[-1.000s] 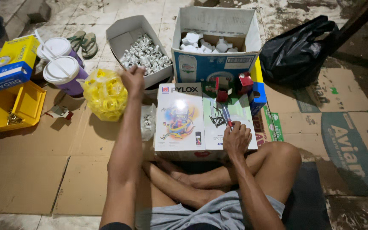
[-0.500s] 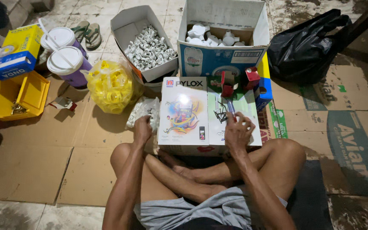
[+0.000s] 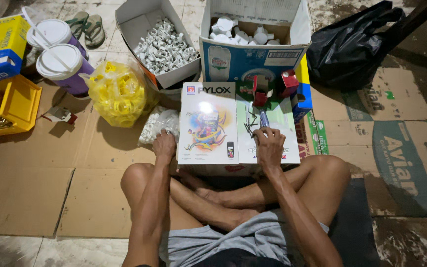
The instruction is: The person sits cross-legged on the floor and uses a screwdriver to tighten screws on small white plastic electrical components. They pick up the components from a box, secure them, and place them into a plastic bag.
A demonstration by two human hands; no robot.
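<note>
Light: dim surroundings, 1 bright source from above | Glare: white hotspot on glossy white carton (image 3: 207,123) | Shadows: soft, falling left of yellow bag (image 3: 119,93) beside the carton | Focus: sharp centre, no motion blur | Edges: wide-angle stretch, corners darker and grainy

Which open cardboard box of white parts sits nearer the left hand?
The tilted white-lined cardboard box of small white ring-shaped parts, up left beyond the yellow bag. The left hand lies below it; the blue-fronted box of larger white pieces stands further right.
</note>
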